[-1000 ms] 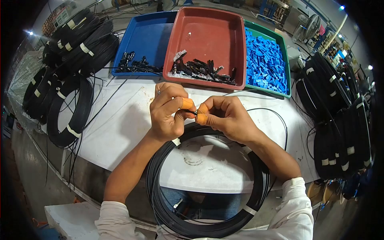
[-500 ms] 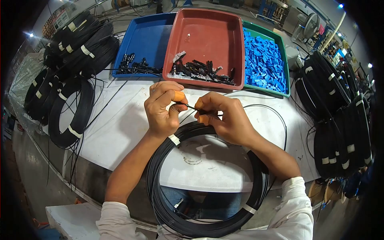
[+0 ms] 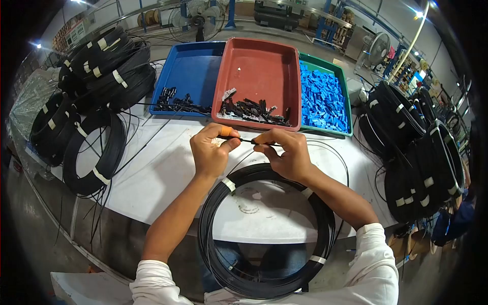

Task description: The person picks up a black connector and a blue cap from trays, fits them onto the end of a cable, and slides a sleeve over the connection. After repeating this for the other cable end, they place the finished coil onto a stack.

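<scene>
Both hands meet above the black cable coil [image 3: 209,223], which lies over the table's front edge with white tape bands round it. My left hand [image 3: 211,152], orange tape on a finger, pinches a thin black cable [image 3: 247,140]. Just to the right, my right hand [image 3: 287,155], also with orange tape, pinches a small dark piece on the same cable; its exact shape is hidden by the fingers. Behind the hands is the red tray [image 3: 262,61] with black parts and pale scraps.
A blue tray [image 3: 190,61] with small black parts and a green tray [image 3: 347,109] of blue pieces flank the red one. Black coils [image 3: 109,71] are heaped at the left, more coils [image 3: 406,168] at the right. A fan [image 3: 197,21] stands behind.
The view has tilted up, so the trays sit lower in it. My hands have become more level with each other, with the cable held nearly straight between them. Both still pinch.
</scene>
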Motion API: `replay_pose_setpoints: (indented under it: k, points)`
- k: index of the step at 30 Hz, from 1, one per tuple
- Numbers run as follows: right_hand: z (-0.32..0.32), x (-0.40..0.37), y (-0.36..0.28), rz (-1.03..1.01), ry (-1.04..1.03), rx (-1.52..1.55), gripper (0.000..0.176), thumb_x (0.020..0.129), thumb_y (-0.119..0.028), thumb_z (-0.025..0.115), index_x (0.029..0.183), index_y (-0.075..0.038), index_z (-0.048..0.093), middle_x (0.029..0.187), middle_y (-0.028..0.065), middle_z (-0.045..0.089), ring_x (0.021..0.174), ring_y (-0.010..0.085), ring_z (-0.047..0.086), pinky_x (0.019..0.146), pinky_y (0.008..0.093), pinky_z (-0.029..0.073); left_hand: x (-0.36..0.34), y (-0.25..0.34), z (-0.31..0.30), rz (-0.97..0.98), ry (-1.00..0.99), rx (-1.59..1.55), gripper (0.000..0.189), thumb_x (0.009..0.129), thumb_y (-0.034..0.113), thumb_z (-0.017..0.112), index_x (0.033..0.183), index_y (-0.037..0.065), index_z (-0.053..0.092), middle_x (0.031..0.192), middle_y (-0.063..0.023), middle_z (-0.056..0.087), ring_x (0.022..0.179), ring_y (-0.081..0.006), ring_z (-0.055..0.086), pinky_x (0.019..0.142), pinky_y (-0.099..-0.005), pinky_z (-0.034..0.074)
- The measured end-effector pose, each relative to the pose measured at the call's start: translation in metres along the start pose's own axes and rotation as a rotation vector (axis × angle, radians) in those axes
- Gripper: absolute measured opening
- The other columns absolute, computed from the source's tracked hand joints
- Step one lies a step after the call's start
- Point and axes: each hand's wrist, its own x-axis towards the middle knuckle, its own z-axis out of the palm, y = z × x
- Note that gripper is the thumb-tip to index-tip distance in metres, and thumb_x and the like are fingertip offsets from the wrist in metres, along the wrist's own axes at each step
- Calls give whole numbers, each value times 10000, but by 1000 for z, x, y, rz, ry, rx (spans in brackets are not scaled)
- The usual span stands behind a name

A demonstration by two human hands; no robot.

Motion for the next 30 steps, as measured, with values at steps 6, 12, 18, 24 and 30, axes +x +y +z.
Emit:
replay_pose_setpoints:
  k: [6, 12, 18, 24, 30]
  points:
    - [15, 14, -13, -283, 49, -201, 209, 679, 114, 688, 807, -45, 642, 820, 67, 706, 723, 256, 670, 636, 371, 515, -3, 6, -1, -94, 20, -47, 154, 665, -60, 785, 794, 16, 751, 809, -71, 728, 747, -174, 674, 725, -299, 519]
    - [17, 15, -3, -450, 59, -344, 236, 621, 117, 687, 784, -43, 629, 834, 82, 709, 733, 280, 660, 616, 388, 477, -1, 7, -6, -171, -46, -87, 187, 646, -30, 827, 817, 28, 778, 806, -72, 742, 759, -161, 688, 713, -307, 522]
    - [11, 10, -11, 307, -72, 183, 238, 681, 225, 535, 807, 41, 617, 861, 131, 721, 764, 180, 696, 683, 319, 554, -9, 1, -1, 250, -19, 149, 274, 655, -147, 778, 881, 8, 781, 854, -80, 724, 790, -163, 686, 704, -273, 568]
    - [3, 6, -12, 301, 17, 219, 218, 752, 225, 536, 875, 58, 602, 874, 131, 727, 896, 170, 724, 749, 285, 579, -3, 22, -6, 380, -111, 152, 203, 733, 17, 816, 930, 14, 767, 852, -88, 744, 780, -187, 638, 754, -320, 484]
    - [3, 1, -14, -51, 58, -57, 236, 676, 165, 686, 841, 15, 609, 907, 94, 717, 805, 181, 690, 685, 324, 536, -6, 7, -4, 323, -67, -31, 107, 734, -11, 793, 826, 14, 746, 789, -85, 742, 703, -180, 665, 714, -293, 491]
